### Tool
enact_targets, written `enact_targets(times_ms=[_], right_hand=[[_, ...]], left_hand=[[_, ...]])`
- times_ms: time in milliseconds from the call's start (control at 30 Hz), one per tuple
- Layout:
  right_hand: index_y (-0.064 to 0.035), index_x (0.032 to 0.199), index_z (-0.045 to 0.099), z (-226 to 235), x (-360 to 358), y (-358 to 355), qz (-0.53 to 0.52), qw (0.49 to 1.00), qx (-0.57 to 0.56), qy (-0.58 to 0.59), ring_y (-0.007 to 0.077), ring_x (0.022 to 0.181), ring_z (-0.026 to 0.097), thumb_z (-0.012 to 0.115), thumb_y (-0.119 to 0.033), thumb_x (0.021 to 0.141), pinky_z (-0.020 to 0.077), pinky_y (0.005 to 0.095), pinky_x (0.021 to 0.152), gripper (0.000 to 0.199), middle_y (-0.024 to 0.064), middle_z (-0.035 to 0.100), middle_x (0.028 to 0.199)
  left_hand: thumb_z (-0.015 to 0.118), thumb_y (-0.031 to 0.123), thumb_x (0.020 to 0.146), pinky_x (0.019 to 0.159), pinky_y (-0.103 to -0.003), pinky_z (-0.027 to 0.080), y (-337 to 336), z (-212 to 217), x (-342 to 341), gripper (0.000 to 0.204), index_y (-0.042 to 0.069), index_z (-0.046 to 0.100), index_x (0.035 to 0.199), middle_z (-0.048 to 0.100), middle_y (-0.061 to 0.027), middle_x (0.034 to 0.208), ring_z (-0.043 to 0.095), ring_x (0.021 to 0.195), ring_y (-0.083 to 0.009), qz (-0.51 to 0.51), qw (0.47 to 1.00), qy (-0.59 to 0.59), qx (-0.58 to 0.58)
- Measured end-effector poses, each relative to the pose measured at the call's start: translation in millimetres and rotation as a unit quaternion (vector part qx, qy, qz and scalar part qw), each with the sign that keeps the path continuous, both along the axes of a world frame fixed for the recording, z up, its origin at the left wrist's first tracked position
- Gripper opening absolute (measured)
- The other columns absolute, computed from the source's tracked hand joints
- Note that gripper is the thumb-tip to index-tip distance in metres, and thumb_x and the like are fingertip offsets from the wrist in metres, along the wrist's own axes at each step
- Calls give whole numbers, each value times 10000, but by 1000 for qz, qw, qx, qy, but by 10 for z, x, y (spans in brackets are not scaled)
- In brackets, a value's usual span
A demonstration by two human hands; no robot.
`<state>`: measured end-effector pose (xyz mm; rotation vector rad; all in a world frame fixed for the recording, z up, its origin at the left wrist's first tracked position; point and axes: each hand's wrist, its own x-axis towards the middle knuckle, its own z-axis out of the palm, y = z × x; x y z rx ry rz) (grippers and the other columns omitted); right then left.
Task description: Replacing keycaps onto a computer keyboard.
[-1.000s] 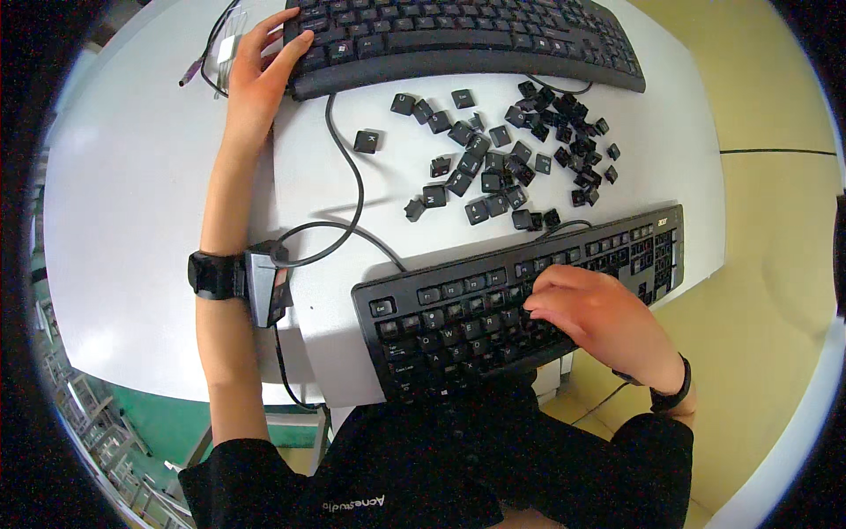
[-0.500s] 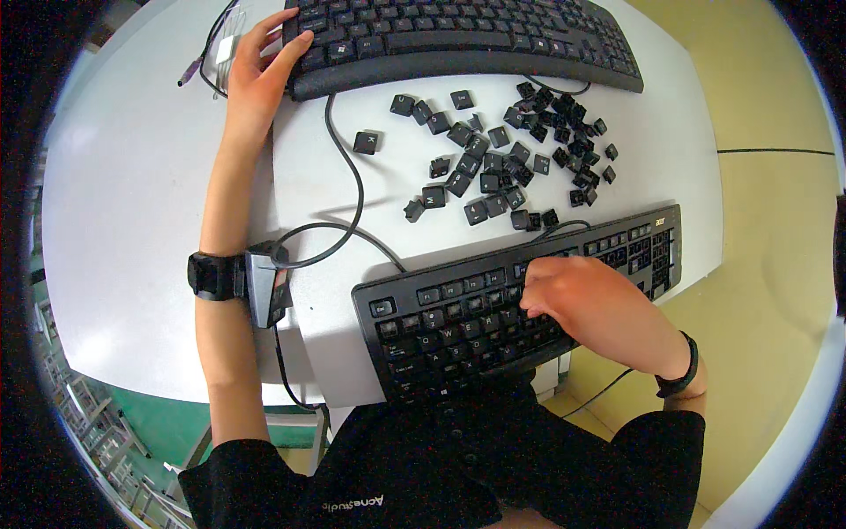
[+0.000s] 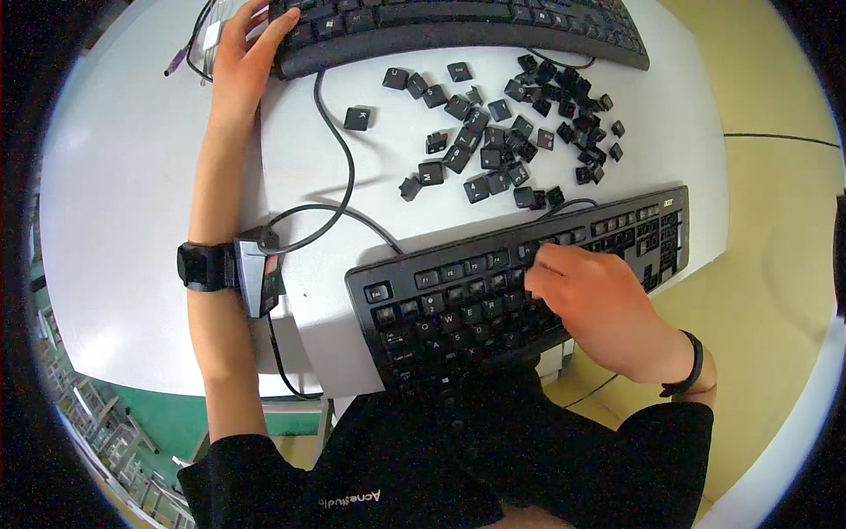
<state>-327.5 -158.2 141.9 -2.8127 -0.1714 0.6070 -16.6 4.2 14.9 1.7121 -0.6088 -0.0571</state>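
My left hand (image 3: 242,55) rests on the left end of the far black keyboard (image 3: 458,26), fingers spread over its corner. My right hand (image 3: 590,295) lies on the near black keyboard (image 3: 441,300), fingers curled down onto the keys in its upper middle rows. Whether a key is pinched under the fingers cannot be seen. Between the two keyboards lies a scatter of several loose black keycaps (image 3: 502,132), with one single keycap (image 3: 356,117) apart on the left.
A white table (image 3: 132,194) carries everything. A black cable (image 3: 339,167) loops from the far keyboard toward a small device (image 3: 257,273) strapped beside my left wrist band (image 3: 201,266). Yellow floor lies to the right, green floor and metal chair frames lower left.
My right hand has slid left and up along the near keyboard, from its right part toward the middle rows. The left hand and the keycaps stay put.
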Motion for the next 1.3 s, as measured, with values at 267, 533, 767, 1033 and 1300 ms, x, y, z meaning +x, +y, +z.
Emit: enact_targets(times_ms=[267,533,767,1033,1300], right_hand=[[-57,715,486,-95,-90,-13,4,998,14,-61,216,712,564,569,-72,652,493,311,548,106,72,450,737],[-38,800,515,-59,153,-31,42,999,14,-3,253,732,605,572,-50,679,508,342,550,134,99,525,771],[-29,790,523,-115,225,-85,31,999,41,8,283,704,615,587,-35,680,511,363,560,127,121,530,779],[-37,794,525,-126,227,-91,12,997,65,38,293,695,609,621,-10,631,482,399,558,191,121,524,792],[-45,793,504,-143,191,-21,-13,998,60,27,301,676,602,573,-37,679,476,404,546,134,116,508,782]], left_hand=[[577,225,866,900,-252,396,4,2,13,359,107,563,1204,562,-93,1101,532,1036,-156,-11,999,-27,-14],[582,224,865,906,-258,391,10,-7,43,362,107,565,1206,558,-92,1123,525,1048,-159,2,1000,-26,-5],[570,215,873,915,-269,388,5,-28,67,351,107,565,1207,554,-95,1156,522,1063,-159,-2,1000,-28,3],[560,199,879,900,-273,403,18,-69,89,352,95,553,1215,579,-93,1108,533,1045,-160,-21,997,-72,-9],[569,216,877,881,-275,419,-14,-24,56,363,117,547,1225,569,-112,1112,544,1021,-165,10,999,-31,8]])
